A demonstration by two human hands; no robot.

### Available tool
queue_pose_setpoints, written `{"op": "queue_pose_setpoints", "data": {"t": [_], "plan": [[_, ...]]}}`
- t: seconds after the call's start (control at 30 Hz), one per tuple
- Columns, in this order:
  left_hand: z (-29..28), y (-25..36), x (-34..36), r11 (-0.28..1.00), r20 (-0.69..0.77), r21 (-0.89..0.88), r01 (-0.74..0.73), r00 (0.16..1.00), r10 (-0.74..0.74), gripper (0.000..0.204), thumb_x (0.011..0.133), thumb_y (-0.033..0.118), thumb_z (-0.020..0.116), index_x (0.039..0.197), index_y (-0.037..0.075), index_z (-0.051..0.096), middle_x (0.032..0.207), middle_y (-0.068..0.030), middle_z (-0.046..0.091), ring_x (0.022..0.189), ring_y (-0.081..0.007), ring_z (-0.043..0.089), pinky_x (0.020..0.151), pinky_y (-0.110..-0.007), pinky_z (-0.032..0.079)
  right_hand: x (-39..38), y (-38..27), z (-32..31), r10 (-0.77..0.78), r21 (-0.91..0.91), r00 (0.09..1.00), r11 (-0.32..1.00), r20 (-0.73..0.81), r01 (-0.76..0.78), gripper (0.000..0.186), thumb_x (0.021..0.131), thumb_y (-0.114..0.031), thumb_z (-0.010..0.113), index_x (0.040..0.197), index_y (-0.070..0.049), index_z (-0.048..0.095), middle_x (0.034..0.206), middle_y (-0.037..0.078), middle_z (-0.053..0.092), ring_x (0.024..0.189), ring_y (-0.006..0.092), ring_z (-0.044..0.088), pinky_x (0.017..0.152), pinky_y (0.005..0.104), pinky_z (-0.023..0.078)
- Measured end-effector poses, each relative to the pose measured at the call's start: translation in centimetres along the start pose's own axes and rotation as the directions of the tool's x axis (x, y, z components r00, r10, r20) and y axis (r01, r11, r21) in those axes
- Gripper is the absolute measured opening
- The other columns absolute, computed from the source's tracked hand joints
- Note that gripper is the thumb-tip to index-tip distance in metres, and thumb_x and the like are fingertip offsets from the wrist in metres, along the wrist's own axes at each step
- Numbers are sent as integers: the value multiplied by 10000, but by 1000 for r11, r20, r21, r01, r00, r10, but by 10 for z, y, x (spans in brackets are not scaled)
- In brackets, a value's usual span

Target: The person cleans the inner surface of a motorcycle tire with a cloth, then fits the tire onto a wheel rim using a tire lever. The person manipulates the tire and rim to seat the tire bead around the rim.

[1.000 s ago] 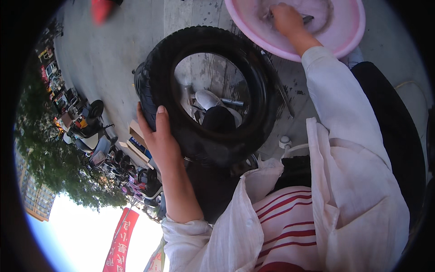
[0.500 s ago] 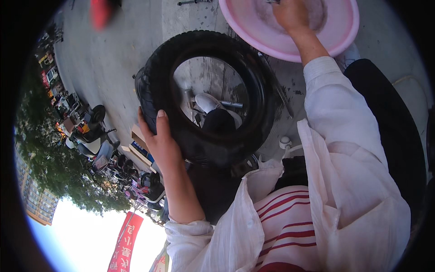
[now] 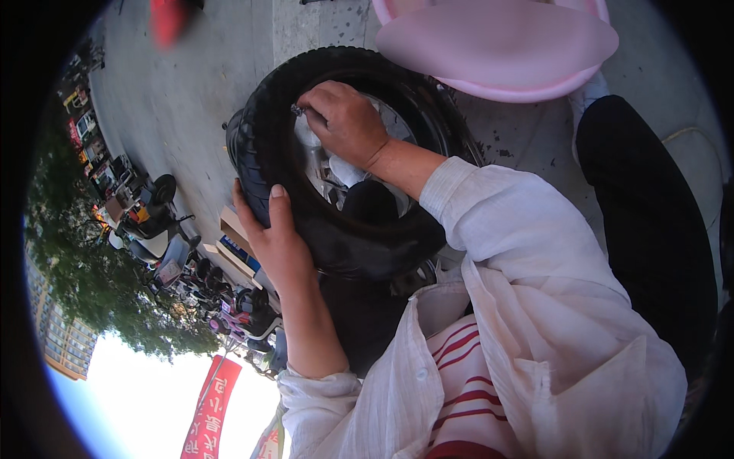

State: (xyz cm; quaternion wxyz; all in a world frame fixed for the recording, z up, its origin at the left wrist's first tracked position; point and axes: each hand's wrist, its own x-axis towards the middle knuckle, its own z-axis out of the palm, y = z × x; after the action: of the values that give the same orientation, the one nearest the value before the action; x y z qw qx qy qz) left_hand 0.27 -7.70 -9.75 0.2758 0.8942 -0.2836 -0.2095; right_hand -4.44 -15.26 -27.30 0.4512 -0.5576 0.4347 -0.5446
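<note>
A black tire (image 3: 260, 145) with a knobby tread is propped in front of me, its opening facing up toward me. Against its left outer side lies my left hand (image 3: 279, 245), thumb and forefinger apart on the tread, gripping it; the other fingers are hidden. My right hand (image 3: 344, 122) reaches over the tire's opening to the inner edge at the upper left. Pinched in its fingers is a small silvery scrubber (image 3: 297, 110), crinkled like steel wool. Through the opening, part of a pale, rounded metal piece (image 3: 345, 171) shows.
A pink basin (image 3: 527, 93) stands at the upper right, partly covered by a smooth blurred pink shape (image 3: 497, 38). An open cardboard box (image 3: 237, 233) sits left of the tire. Parked scooters (image 3: 164, 245) line the far left. A blurred red thing (image 3: 168, 21) shows at top left.
My right hand has left the basin and moved left and nearer, onto the tire's inner edge, with the scrubber in it. My left hand keeps its place on the tire.
</note>
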Motion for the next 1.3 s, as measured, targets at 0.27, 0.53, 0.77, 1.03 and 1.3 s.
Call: {"op": "queue_pose_setpoints", "data": {"t": [0.27,0.53,0.77,1.03,1.3], "plan": [[-6,-5,-4,1000,-5,14,9,1000,-9,675,968,290,659,1531,37,385,1410,-183,533,1234,-229,542,1073,-311,399,15,37,-4,-197,-313,966,919,165,241,145,786,-43,659,928,-74,657,893,93,628,887,295,632,776,398,546],[-1,0,-2,999,-6,-30,35,999,-35,678,972,299,659,1531,34,381,1394,-171,547,1195,-220,563,1026,-303,440,17,68,0,148,-244,981,963,127,-113,63,853,-79,634,894,-50,672,911,146,664,920,379,639,810,464,525],[-4,-4,-2,998,-16,-44,47,999,-48,669,970,278,660,1529,34,385,1407,-181,541,1239,-235,543,1076,-319,400,5,40,9,15,-165,990,986,142,8,67,824,-69,646,883,-61,676,913,135,659,930,352,642,820,460,530],[-2,2,-5,994,31,62,-85,996,83,675,962,271,657,1522,12,383,1451,-207,509,1292,-260,520,1122,-335,352,-15,77,-30,449,-116,876,874,-174,-471,110,845,-99,690,936,-40,703,931,196,704,889,400,681,792,462,547],[-2,2,-7,992,42,81,-100,994,96,686,958,268,667,1526,16,378,1481,-224,484,1341,-276,489,1143,-344,329,-4,76,-25,578,-92,782,788,-234,-609,136,850,-136,695,926,-26,717,919,224,711,895,409,686,809,462,548]]}}
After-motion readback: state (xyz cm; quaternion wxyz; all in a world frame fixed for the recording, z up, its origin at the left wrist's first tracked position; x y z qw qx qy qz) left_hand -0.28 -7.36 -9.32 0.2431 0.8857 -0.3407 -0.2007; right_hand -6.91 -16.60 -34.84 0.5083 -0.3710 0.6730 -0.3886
